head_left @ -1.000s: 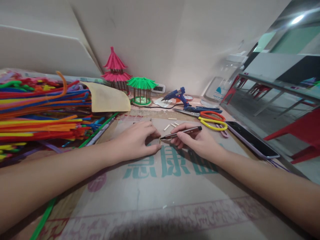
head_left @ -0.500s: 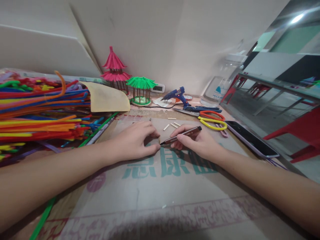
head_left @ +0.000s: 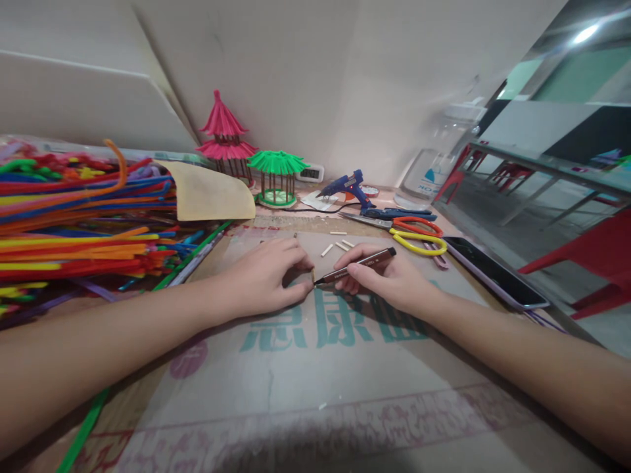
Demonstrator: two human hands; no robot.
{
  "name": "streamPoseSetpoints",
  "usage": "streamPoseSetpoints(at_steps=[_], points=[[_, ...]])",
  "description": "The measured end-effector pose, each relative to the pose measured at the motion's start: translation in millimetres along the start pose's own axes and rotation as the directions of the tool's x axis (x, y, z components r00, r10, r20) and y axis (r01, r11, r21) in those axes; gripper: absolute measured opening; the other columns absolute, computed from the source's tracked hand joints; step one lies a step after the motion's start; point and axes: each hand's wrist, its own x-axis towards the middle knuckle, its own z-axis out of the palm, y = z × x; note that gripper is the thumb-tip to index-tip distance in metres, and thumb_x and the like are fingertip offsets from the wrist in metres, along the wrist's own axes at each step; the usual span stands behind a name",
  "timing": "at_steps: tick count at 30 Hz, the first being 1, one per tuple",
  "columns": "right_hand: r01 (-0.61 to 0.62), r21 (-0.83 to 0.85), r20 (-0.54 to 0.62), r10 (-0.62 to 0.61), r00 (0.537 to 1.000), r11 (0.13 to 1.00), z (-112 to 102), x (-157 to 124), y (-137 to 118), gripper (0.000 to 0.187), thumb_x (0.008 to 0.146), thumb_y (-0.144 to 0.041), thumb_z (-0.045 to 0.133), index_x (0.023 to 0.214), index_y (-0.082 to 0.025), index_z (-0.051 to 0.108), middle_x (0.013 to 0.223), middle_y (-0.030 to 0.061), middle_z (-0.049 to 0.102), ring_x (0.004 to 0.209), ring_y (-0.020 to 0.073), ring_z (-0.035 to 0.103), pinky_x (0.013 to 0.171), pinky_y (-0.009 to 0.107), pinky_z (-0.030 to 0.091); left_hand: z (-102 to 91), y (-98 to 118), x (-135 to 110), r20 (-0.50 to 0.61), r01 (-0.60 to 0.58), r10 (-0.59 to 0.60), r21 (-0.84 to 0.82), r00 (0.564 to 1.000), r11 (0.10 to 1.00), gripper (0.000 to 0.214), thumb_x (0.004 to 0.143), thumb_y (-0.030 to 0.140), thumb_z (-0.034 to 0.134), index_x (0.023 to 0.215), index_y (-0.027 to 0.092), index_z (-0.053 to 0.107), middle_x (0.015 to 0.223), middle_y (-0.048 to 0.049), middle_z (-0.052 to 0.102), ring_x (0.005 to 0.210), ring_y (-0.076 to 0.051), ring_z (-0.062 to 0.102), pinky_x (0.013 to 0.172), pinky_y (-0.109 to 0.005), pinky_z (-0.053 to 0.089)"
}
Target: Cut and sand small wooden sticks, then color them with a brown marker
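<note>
My right hand (head_left: 377, 276) is closed around a brown marker pen (head_left: 357, 265), its dark tip pointing left. That tip meets a short, thin stick (head_left: 313, 274), which stands pinched between the thumb and fingers of my left hand (head_left: 276, 272). The stick looks brownish on the side I see; most of it is hidden by the fingertips. Just beyond the hands, several short pale sticks (head_left: 327, 250) lie loose on the printed sheet (head_left: 296, 387) that covers the table. Both hands rest low over this sheet.
Bundles of colourful pipe cleaners (head_left: 73, 249) fill the left side. Along the wall stand a pink pagoda model (head_left: 224, 141), a green-roofed pavilion model (head_left: 277, 177), a blue glue gun (head_left: 345, 187) and a large clear bottle (head_left: 434, 164). Scissors (head_left: 419, 236) and a phone (head_left: 495, 272) lie to the right.
Hardly anything differs. The pen tip stays at the small stick, and both hands keep their grip; the whole view has shifted very slightly.
</note>
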Motion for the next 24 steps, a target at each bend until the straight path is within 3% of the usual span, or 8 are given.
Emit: streamPoseSetpoints(at_steps=[7, 12, 24], points=[[-0.009, 0.001, 0.007, 0.009, 1.0, 1.0, 0.1, -0.5, -0.8, 0.017, 0.088, -0.034, 0.067, 0.094, -0.019, 0.066, 0.076, 0.003, 0.074, 0.067, 0.0136, 0.07, 0.065, 0.026, 0.058, 1.8, -5.6, -0.3, -0.053, -0.052, 0.052, -0.012, 0.997, 0.999, 0.023, 0.098, 0.028, 0.048, 0.104, 0.02, 0.069, 0.095, -0.0052, 0.067, 0.093, -0.022, 0.06, 0.083, -0.034, 0.045], [-0.021, 0.0, 0.004, 0.021, 1.0, 1.0, -0.1, -0.9, -0.8, 0.018, 0.088, -0.037, 0.067, 0.093, -0.02, 0.066, 0.077, 0.0031, 0.075, 0.068, 0.0144, 0.07, 0.065, 0.027, 0.059, 1.6, -6.7, 0.6, -0.071, -0.093, 0.091, -0.028, 0.993, 0.995, 0.021, 0.097, 0.025, 0.05, 0.096, 0.02, 0.071, 0.097, -0.0053, 0.068, 0.092, -0.021, 0.061, 0.08, -0.033, 0.045], [-0.034, 0.025, -0.011, 0.035, 0.999, 0.999, -0.1, -0.5, -0.4, 0.022, 0.087, -0.039, 0.07, 0.092, -0.019, 0.066, 0.075, 0.0035, 0.074, 0.065, 0.0141, 0.069, 0.063, 0.027, 0.059, 2.2, -8.3, -0.1, -0.072, -0.095, 0.093, -0.028, 0.993, 0.995, 0.019, 0.096, 0.023, 0.052, 0.097, 0.02, 0.071, 0.097, -0.0049, 0.068, 0.094, -0.021, 0.062, 0.082, -0.032, 0.045]])
